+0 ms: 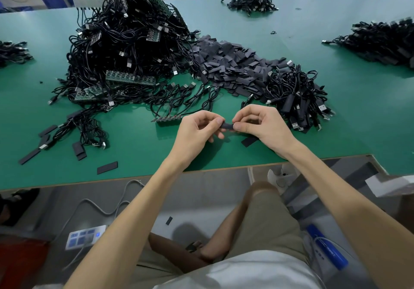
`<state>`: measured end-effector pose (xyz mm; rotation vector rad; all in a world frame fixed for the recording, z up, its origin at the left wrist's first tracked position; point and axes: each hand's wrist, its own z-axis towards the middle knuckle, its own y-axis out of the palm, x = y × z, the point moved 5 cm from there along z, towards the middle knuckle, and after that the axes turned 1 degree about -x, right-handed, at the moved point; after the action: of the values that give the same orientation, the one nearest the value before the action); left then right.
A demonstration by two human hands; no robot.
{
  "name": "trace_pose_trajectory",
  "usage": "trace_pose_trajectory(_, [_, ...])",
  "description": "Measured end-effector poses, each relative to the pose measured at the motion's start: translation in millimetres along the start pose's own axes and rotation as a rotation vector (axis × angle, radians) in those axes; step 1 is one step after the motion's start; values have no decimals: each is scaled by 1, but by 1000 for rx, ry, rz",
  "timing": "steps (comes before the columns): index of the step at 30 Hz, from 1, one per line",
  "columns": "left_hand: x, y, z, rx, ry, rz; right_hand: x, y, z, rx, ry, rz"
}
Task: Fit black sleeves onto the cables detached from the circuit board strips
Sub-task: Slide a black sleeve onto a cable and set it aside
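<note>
My left hand (199,129) and my right hand (257,125) meet above the green table (139,145), near its front edge. Between their fingertips sits a short black sleeve (227,126), pinched at each end by thumb and forefinger. Whether a cable end is inside it is hidden by my fingers. A circuit board strip (167,119) with cables attached lies just left of my left hand. A heap of loose black sleeves (230,64) lies behind my hands. A large tangle of cables and board strips (125,48) rises at the back left.
A pile of sleeved cables (295,98) lies right of my hands. More cable piles sit at the far right (380,42), far back (251,2) and left edge (13,52). Stray sleeves (107,167) dot the front left. A single sleeve (249,141) lies under my right hand.
</note>
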<state>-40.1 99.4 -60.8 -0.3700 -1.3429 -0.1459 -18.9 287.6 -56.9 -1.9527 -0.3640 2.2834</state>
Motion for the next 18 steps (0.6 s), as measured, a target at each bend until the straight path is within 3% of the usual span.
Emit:
trace_pose_trajectory(6, [0, -1, 0, -14, 20, -18, -1, -2, 0, 15, -39, 0])
trace_pose_trajectory(11, [2, -8, -1, 91, 21, -106, -6, -10, -1, 173, -124, 59])
trace_pose_trajectory(15, [0, -12, -1, 138, -2, -222, -7, -7, -1, 171, -156, -80])
trace_pose_trajectory(18, [1, -12, -1, 134, 0, -264, -4, -3, 0, 131, -97, -49])
